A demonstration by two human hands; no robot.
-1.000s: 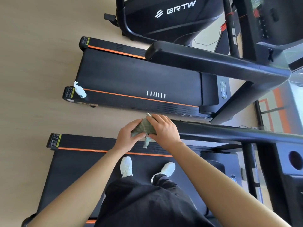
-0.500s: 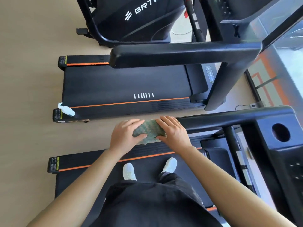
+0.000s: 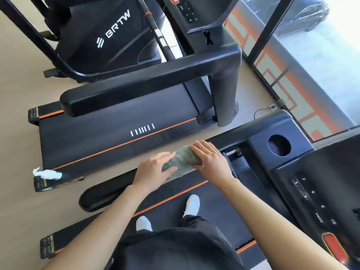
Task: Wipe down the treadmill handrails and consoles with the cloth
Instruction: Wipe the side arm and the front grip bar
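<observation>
Your cloth (image 3: pixel 182 159) lies draped over the handrail (image 3: pixel 105 193), soft, light and likely to bunch. Your left hand (image 3: pixel 153 171) and right hand (image 3: pixel 211 162) press its ends with fingers (image 3: pixel 202 148) straight and close together; pin both ends flat.

Cloth (image 3: pixel 182 159) lies on the handrail (image 3: pixel 105 193), left hand (image 3: pixel 153 170) on the cloth's rear end, right hand (image 3: pixel 211 160) on its front. Console (image 3: pixel 300 151) sits at the handrail's front; beyond the handrail, spray bottle (image 3: pixel 47 174) on the neighbouring treadmill (image 3: pixel 109 137).
</observation>
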